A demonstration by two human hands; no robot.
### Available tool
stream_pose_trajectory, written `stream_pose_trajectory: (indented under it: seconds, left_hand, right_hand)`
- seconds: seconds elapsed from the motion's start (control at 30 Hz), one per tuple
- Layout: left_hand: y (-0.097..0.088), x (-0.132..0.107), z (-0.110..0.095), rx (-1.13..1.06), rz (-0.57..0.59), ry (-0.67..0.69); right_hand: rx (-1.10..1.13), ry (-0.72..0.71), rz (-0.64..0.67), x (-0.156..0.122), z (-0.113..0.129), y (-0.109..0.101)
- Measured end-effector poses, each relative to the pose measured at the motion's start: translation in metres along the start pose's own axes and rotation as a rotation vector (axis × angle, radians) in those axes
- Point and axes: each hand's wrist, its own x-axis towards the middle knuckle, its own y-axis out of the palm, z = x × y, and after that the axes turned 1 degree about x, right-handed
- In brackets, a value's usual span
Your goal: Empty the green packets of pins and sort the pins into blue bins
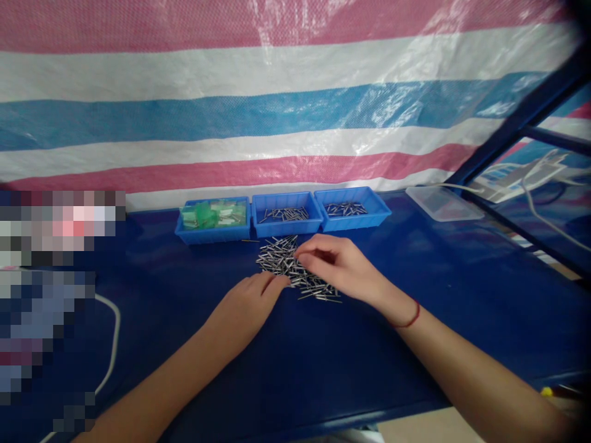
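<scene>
A loose heap of slim silver metal pins [281, 255] lies on the blue tabletop [295, 363]; their exact kind is too small to tell. My right hand [344, 264], with a red string at the wrist, is over the heap's right side. Its thumb and forefinger close in a pinch at the pins, but what is between them is hidden. At the heap's near left edge rests my left hand [249, 301], back upward, fingers bent and pressed together. Its thumb tip touches the pins, and I cannot make out what it holds.
Behind the heap stand three blue bins: the left bin [212, 234] holds green and clear packets, while the middle bin [289, 229] and right bin [364, 219] hold metal pins. A clear plastic lid [443, 204] lies at the right. A white cable [115, 326] runs at the left.
</scene>
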Motion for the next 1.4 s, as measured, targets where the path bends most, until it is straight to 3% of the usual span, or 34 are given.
stream_pose_trajectory:
  seconds: [0.07,0.17,0.33,0.4,0.77,1.07,1.4]
  left_hand:
    - [-0.003,0.0,0.001,-0.028,-0.086,-0.02]
    - [-0.012,0.002,0.001,-0.178,-0.2,-0.073]
    - [-0.021,0.005,-0.001,-0.775,-0.293,-0.277]
    - [-0.021,0.006,-0.001,-0.896,-0.325,-0.334]
    - [-0.023,0.011,-0.004,-1.018,-0.319,-0.47]
    - [-0.025,0.009,-0.003,-0.939,-0.411,-0.442]
    - [-0.026,0.011,-0.004,-0.991,-0.439,-0.476]
  right_hand:
    - [-0.266,-0.177,0.124,-0.006,0.005,0.005]
    - [-0.483,-0.279,0.188,-0.012,0.008,0.012]
    - [-0.219,-0.249,0.099,-0.01,0.008,0.013]
    - [-0.102,-0.213,0.082,-0.009,0.008,0.012]
    - [0.063,-0.113,0.097,-0.01,0.005,0.024]
    - [0.096,-0.049,0.099,-0.011,0.009,0.024]
    - [0.113,-0.082,0.095,-0.011,0.009,0.023]
